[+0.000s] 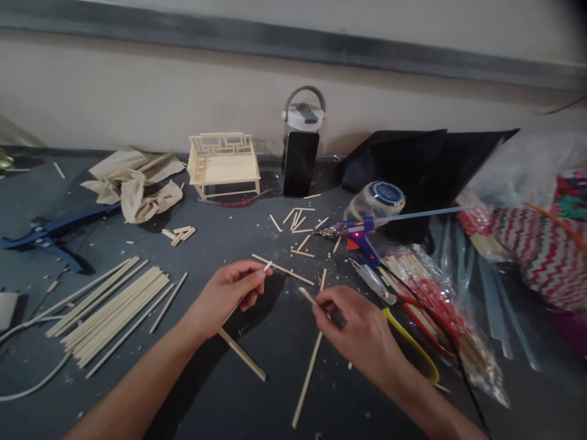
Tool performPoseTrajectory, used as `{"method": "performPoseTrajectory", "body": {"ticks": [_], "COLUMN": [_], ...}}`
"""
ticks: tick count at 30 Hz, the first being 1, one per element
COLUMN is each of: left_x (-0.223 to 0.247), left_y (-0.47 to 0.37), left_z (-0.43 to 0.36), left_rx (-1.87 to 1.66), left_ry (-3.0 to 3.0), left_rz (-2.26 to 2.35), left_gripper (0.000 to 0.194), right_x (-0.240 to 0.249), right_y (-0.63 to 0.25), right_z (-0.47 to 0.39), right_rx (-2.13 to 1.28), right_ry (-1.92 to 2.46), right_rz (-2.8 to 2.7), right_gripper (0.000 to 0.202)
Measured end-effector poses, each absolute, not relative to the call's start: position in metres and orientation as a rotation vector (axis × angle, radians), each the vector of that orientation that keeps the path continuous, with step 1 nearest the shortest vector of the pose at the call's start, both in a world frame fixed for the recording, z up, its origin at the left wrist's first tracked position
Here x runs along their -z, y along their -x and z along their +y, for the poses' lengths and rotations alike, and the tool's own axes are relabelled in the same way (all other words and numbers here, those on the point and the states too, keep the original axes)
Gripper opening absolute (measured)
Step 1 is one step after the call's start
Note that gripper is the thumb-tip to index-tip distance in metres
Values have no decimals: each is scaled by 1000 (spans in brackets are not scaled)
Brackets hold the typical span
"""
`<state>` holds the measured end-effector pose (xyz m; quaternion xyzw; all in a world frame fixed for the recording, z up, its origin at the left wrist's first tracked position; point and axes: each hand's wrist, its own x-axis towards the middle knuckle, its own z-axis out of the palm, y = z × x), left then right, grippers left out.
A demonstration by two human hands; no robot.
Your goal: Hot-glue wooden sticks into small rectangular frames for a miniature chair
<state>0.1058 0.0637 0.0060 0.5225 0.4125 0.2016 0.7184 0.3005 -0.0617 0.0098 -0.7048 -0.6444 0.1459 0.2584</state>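
Observation:
My left hand pinches a thin wooden stick, its pale tip poking out past the thumb. In my right hand is another wooden stick, held between thumb and fingers, with its end pointing to the upper left. A long stick lies on the dark table under my right hand. Below the left wrist rests a stick, and a further stick lies between the hands. Short cut pieces are scattered beyond. A blue hot glue gun with a lit red light stands to the right.
At the back are a miniature wooden bench, a water bottle and a phone. Stick bundles, blue cutters and crumpled paper lie left. Yellow-red scissors, a jar and bagged sticks lie right.

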Motion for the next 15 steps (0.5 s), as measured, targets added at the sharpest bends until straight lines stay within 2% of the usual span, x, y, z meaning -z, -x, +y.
{"method": "performPoseTrajectory", "body": {"ticks": [8, 15], "left_x": [-3, -4], "left_y": [-106, -107], "left_z": [64, 63], "left_rx": [-454, -430], "left_ry": [-1119, -1099], "left_rz": [951, 964], "left_gripper": [26, 30], "right_x": [-11, -7], "right_y": [-287, -289], "right_z": [-29, -30], "right_rx": [-258, -56], "right_ry": [1729, 1558], "right_rz": [-1829, -1824], "right_gripper": [14, 10]}}
